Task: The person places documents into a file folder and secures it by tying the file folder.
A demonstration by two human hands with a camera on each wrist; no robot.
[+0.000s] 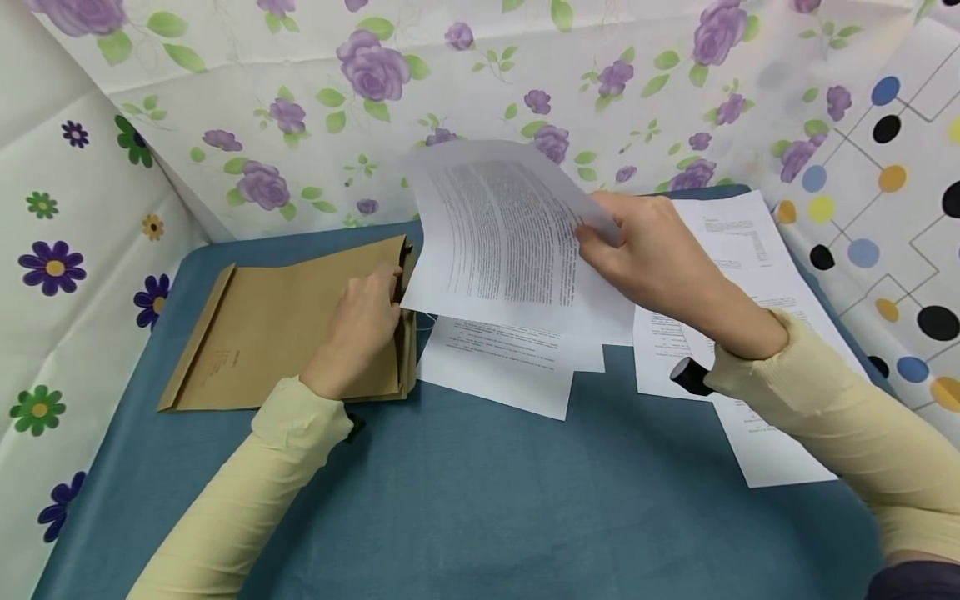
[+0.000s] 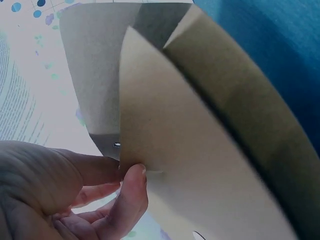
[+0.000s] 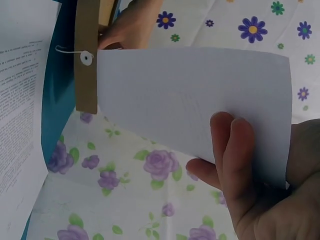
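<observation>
Now sheet (image 1: 502, 242) edge-first toward envelope (image 1: 285, 333)

Matt brown kraft-paper envelope (image 1: 285, 333) with a smooth, slightly fibrous face; thin white printed paper sheet (image 1: 502, 242), smooth and matt; blue woven cloth table cover (image 1: 465, 500), soft and dull; floral backdrop sheeting (image 1: 450, 75) faintly glossy

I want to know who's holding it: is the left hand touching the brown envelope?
Touching. In the left wrist view, the left hand pinches the brown envelope at its open edge, thumb against the paper.
</observation>
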